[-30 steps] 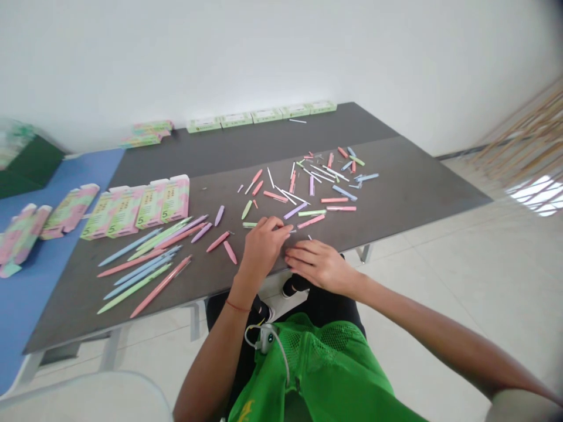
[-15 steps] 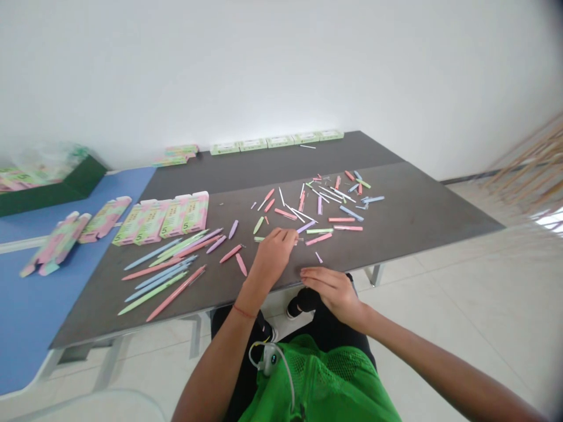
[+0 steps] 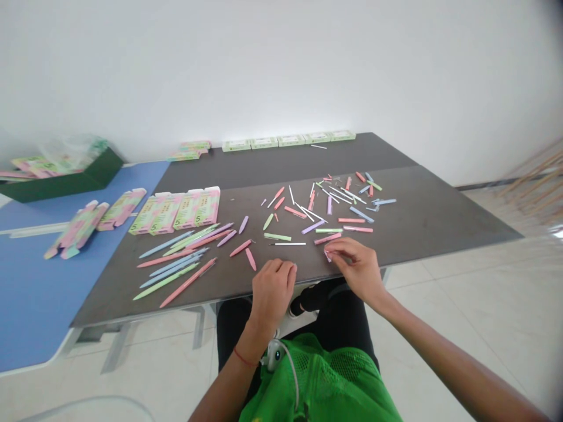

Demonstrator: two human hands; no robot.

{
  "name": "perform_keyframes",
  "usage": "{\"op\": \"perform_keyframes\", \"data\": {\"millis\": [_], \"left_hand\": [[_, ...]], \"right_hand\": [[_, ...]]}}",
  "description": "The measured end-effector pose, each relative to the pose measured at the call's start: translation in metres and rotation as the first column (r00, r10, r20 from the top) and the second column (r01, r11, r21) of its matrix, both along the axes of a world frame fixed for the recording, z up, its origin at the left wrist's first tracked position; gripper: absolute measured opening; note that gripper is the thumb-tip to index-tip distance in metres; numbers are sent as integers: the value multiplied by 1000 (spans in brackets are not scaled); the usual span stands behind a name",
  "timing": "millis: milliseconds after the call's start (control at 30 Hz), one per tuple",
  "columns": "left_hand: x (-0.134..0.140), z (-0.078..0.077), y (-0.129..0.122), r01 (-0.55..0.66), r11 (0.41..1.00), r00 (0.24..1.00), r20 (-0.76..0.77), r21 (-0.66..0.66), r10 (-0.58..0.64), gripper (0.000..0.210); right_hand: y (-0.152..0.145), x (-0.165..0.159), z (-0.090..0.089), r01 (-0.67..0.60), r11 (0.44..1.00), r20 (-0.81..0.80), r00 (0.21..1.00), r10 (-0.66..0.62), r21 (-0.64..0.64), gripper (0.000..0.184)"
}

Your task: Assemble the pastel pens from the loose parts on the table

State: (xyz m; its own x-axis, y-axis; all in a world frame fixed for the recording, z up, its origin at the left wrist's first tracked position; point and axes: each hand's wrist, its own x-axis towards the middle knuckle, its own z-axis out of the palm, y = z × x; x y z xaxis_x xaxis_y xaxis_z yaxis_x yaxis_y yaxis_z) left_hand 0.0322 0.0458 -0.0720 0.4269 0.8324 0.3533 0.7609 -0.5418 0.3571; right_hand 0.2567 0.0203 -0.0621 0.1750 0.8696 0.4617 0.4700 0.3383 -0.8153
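My right hand (image 3: 355,265) pinches a small purple pen part (image 3: 328,255) between thumb and fingertips, just above the table near its front edge. My left hand (image 3: 273,288) is closed at the table's edge, fingers curled down; whatever it may hold is hidden. A white pen refill (image 3: 288,244) lies between and beyond the hands, with a green pen barrel (image 3: 277,237) behind it. Closest to my right hand is a pink barrel (image 3: 328,239). Two pink pen pieces (image 3: 250,259) (image 3: 241,248) lie left of my left hand.
Loose barrels, refills and clips spread over the dark table (image 3: 422,223). Assembled pens (image 3: 169,287) lie at the left, below flat pastel boxes (image 3: 206,206). Green boxes (image 3: 291,140) line the wall. A dark green bin (image 3: 94,174) stands on the blue table (image 3: 35,293).
My right hand has moved forward and picked up the small purple part from the table. My left hand has drawn back towards me, and the white refill now shows where it was.
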Motion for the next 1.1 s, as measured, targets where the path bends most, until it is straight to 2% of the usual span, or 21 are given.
{"op": "perform_keyframes", "data": {"millis": [133,233,333,400,467,533,633,700,833,1100], "left_hand": [[1,-5,9,-102,994,992,-65,39,104,20],[-7,-1,14,-109,992,993,-42,67,112,12],[-34,11,16,-79,992,991,120,103,66,25],[-61,20,17,-114,988,963,256,107,83,25],[-87,26,19,-115,988,956,281,99,83,27],[-106,26,21,-115,992,952,291,54,95,27],[-117,19,25,-105,990,938,321,-89,128,30],[-116,12,29,-84,981,930,341,-177,141,31],[-115,6,36,-60,957,922,352,-283,161,33],[-121,8,39,-46,933,935,313,-357,166,35]], "right_hand": [[12,-14,-6,-84,995,132,988,77,47,12],[23,-22,-16,-165,984,312,941,134,74,20],[30,-25,-25,-205,976,501,854,139,79,28],[30,-23,-29,-232,970,602,786,139,79,30],[28,-21,-29,-252,964,670,730,136,80,31],[27,-19,-25,-259,962,715,688,119,89,31],[27,-17,-15,-249,962,762,644,76,115,27],[28,-14,-7,-221,966,758,651,41,138,23],[25,-4,11,-140,979,691,723,-3,150,16],[15,10,26,-16,996,630,776,-40,84,16]]}}
